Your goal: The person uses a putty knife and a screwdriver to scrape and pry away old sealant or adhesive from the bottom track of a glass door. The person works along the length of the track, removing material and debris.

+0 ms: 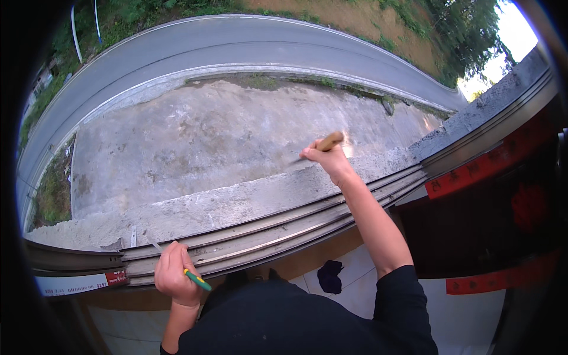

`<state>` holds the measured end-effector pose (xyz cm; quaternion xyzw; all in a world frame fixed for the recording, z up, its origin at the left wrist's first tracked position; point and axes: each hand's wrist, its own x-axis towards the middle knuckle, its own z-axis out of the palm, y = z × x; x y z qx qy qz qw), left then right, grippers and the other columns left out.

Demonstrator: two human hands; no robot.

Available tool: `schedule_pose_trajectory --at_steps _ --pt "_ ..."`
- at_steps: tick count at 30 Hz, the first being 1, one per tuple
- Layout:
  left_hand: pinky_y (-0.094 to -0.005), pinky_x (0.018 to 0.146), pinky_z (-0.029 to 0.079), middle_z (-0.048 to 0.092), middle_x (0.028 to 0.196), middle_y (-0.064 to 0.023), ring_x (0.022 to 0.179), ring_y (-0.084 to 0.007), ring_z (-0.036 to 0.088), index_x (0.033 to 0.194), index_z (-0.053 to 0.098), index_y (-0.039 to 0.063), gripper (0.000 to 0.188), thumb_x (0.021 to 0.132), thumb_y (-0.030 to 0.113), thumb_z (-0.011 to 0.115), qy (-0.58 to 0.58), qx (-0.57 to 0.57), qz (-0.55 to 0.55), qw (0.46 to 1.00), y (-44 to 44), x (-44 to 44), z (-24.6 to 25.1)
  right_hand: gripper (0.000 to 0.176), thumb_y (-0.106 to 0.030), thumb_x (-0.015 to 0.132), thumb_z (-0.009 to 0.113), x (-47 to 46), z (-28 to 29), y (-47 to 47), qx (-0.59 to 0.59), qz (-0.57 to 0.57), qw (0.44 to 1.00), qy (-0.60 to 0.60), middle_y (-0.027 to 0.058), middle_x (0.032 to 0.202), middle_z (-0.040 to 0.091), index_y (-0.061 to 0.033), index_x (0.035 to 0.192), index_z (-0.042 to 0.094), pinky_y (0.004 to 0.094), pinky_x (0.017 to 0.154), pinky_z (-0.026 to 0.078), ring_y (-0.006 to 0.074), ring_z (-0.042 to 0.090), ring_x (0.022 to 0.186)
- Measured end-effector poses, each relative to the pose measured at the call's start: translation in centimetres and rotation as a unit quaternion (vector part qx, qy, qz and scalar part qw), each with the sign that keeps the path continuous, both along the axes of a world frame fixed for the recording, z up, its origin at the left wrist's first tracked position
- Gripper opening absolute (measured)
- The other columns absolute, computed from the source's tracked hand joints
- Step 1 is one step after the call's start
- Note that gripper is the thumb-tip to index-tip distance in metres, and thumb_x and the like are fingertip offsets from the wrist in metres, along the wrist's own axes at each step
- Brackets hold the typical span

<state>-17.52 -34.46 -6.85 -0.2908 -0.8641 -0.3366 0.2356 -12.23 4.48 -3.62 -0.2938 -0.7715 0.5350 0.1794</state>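
My left hand (177, 275) is closed around a screwdriver with a green and yellow handle (198, 280); its pale shaft points up and left over the edge of the metal window track (275, 237). Farther right, my right hand (326, 155) grips a tool by its wooden handle (330, 141) and is held above the outer edge of the rough concrete sill (248, 199). A thin dark end of that tool shows at the left of the fingers; its exact kind cannot be told. Dark dirt lies in the grooves of the track.
A small metal strip (133, 236) lies on the sill at the left. Beyond the sill is a drop to a concrete yard (213, 133) and a road (248, 42). Red paper strips (479, 171) hang at the right; a dark cloth (330, 276) lies on the tiled floor.
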Motion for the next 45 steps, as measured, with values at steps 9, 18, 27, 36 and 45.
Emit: schedule_pose_trajectory --at_steps 9,18,27,36,45 --pt "-0.0395 0.071 0.051 0.066 0.088 -0.0144 0.080 -0.0338 0.065 0.086 0.067 0.000 0.008 0.086 0.003 0.060 -0.047 -0.004 -0.028 0.999 -0.3 0.0 0.7 0.011 -0.007 0.090 0.062 6.9 5.2 -5.3 0.144 -0.069 0.965 0.209 0.0070 0.088 0.069 -0.0005 0.082 0.066 0.0261 0.080 0.046 0.0111 0.060 0.082" --pt "-0.0395 0.072 0.051 0.067 0.090 -0.0157 0.080 -0.0342 0.064 0.087 0.067 -0.001 0.010 0.087 0.003 0.057 -0.077 -0.007 -0.027 0.997 -0.1 0.2 0.8 0.012 -0.003 0.086 0.060 13.6 6.3 -4.4 0.079 -0.178 0.965 0.175 0.0076 0.074 0.066 -0.0002 0.075 0.059 0.0273 0.077 0.048 0.0126 0.061 0.074" --pt "-0.0374 0.069 0.050 0.067 0.090 -0.0149 0.079 -0.0326 0.065 0.087 0.066 0.000 0.010 0.088 0.002 0.056 -0.022 -0.011 0.020 0.999 0.0 0.2 -0.4 0.016 -0.003 0.084 0.060 11.4 6.6 -1.8 -0.024 -0.169 0.980 0.102 0.0104 0.069 0.064 0.0004 0.069 0.058 0.0287 0.063 0.055 0.0160 0.064 0.065" --pt "-0.0377 0.070 0.050 0.067 0.088 -0.0155 0.079 -0.0324 0.066 0.086 0.066 -0.001 0.011 0.090 0.002 0.055 0.003 -0.006 0.020 1.000 0.0 0.2 -0.8 0.015 -0.004 0.083 0.061 10.1 6.4 -2.1 -0.058 -0.146 0.986 0.050 0.0098 0.069 0.064 -0.0009 0.069 0.057 0.0296 0.059 0.055 0.0164 0.065 0.065" --pt "-0.0380 0.070 0.050 0.067 0.088 -0.0164 0.080 -0.0333 0.066 0.086 0.065 -0.002 0.013 0.091 0.003 0.054 0.006 -0.009 0.010 1.000 0.1 0.1 -0.8 0.010 -0.003 0.078 0.060 7.8 6.5 -1.8 -0.109 -0.151 0.982 -0.017 0.0092 0.067 0.062 0.0006 0.068 0.058 0.0279 0.053 0.053 0.0179 0.066 0.064"
